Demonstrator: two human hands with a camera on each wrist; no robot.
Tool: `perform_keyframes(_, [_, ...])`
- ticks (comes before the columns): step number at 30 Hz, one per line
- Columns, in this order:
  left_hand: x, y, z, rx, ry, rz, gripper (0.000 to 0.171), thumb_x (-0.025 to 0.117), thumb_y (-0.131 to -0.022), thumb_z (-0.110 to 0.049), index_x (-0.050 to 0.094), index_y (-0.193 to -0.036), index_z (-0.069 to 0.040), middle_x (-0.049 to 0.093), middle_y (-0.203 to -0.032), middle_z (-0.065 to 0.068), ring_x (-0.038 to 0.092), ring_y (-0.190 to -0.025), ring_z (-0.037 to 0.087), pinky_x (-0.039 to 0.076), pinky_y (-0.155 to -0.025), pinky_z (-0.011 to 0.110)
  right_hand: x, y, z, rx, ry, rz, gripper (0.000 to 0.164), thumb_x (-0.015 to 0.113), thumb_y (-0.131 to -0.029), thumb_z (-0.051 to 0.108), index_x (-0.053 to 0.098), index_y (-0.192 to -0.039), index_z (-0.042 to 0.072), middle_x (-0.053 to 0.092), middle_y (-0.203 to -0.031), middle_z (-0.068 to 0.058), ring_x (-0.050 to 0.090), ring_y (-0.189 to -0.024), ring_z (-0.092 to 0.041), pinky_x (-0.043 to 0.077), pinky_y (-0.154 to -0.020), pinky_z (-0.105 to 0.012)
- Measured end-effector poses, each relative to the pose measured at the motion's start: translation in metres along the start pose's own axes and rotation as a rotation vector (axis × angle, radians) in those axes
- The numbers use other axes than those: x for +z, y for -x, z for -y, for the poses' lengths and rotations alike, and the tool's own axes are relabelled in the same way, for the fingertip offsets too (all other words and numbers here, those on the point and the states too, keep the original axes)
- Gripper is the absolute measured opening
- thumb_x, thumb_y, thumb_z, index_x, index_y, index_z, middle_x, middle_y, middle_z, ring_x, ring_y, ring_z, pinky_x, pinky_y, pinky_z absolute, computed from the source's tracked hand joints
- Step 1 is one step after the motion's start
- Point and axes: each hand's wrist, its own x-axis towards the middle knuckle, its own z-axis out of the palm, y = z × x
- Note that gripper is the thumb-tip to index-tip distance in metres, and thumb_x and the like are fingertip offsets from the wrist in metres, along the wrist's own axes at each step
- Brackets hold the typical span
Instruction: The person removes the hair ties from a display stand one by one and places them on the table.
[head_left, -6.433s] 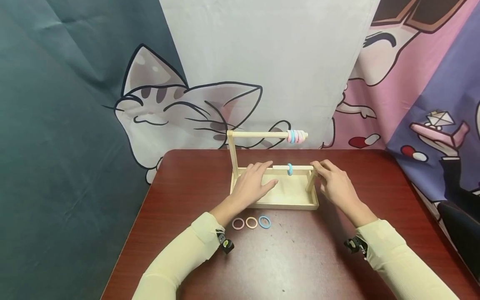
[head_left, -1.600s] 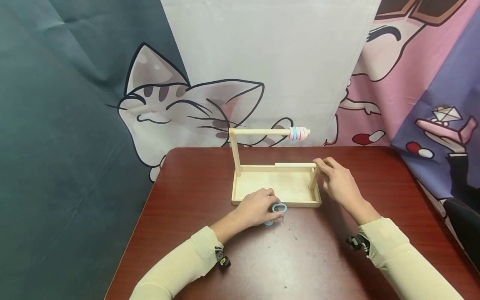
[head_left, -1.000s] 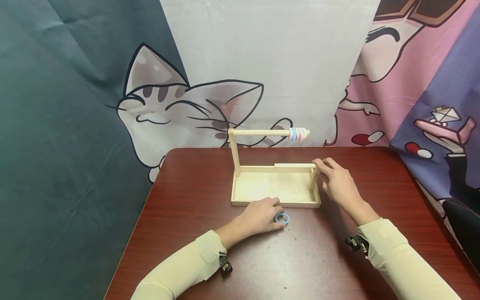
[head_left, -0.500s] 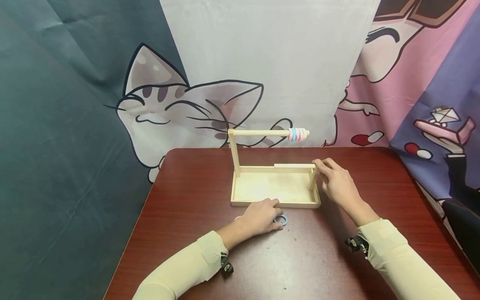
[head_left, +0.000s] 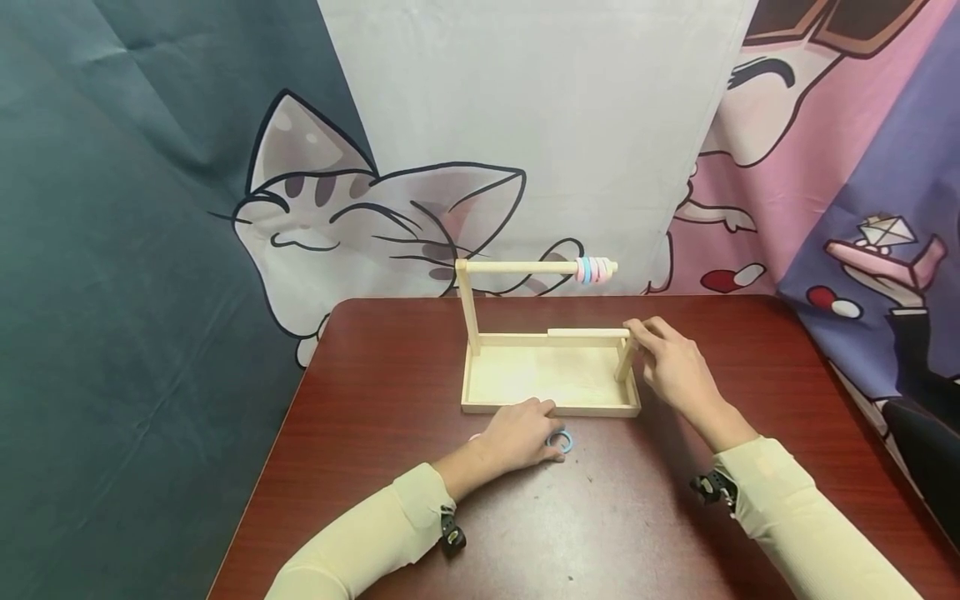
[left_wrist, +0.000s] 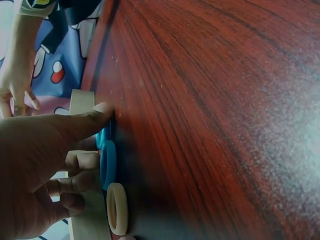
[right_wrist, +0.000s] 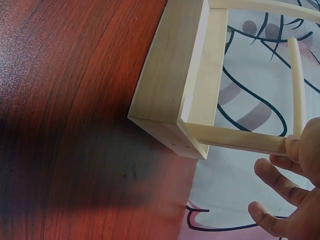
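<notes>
My left hand [head_left: 519,435] is low over the table just in front of a pale wooden stand [head_left: 551,411]. Its thumb and index finger pinch a blue ring [head_left: 569,442] at the tabletop. The left wrist view shows a second blue ring [left_wrist: 114,167] and a beige ring [left_wrist: 124,210] in a row under the curled fingers; in the head view the hand hides them, save a sliver of pink ring [head_left: 475,437]. My right hand [head_left: 678,367] grips the top of the stand's short post [right_wrist: 240,138], where the bare lower dowel [head_left: 585,333] joins.
Several pink, blue and pale rings [head_left: 592,270] hang near the free end of the stand's upper dowel [head_left: 517,267]. A tall post [head_left: 468,312] carries that dowel at the left. The glossy red-brown table [head_left: 390,358] meets a printed cloth backdrop [head_left: 525,108] behind.
The blue ring has left the lower dowel. My left hand has brought it down to the table and shifted it slightly left. The right hand has kept its grip on the post.
</notes>
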Motion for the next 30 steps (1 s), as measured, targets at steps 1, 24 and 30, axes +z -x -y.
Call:
perform_keyframes(1, [0.0,0.0,0.0,0.0,-0.003,-0.003,0.05,0.078,-0.094,-0.069,0.081,-0.127,-0.032,0.067,-0.108,-0.011,0.065,-0.096,0.008,0.055,-0.066,0.025,0.0,0.0,0.0,0.0,-0.001,-0.001,0.043,0.071,-0.095,-0.01,0.074,-0.133,0.012,0.073,-0.112,-0.014,0.065,-0.069,-0.038,0.052,-0.056,-0.055])
perform_keyframes(24, [-0.033,0.009,0.022,-0.061,0.218,-0.162,0.042,0.066,-0.108,-0.059,0.08,-0.131,-0.028,0.074,-0.115,-0.009,0.069,-0.099,0.009,0.059,-0.075,0.027,-0.002,0.0,0.001,0.008,0.007,0.017,0.045,0.07,-0.095,-0.011,0.073,-0.134,0.012,0.072,-0.113,-0.014,0.062,-0.069,-0.034,0.05,-0.056,-0.051])
perform_keyframes(30, [-0.042,0.011,0.038,-0.115,0.278,-0.34,0.033,0.068,-0.109,-0.05,0.081,-0.126,-0.024,0.077,-0.116,-0.006,0.071,-0.108,0.015,0.063,-0.087,0.033,-0.002,0.0,0.001,-0.003,0.008,0.015,0.046,0.069,-0.094,-0.012,0.072,-0.134,0.011,0.072,-0.112,-0.015,0.063,-0.069,-0.036,0.051,-0.056,-0.054])
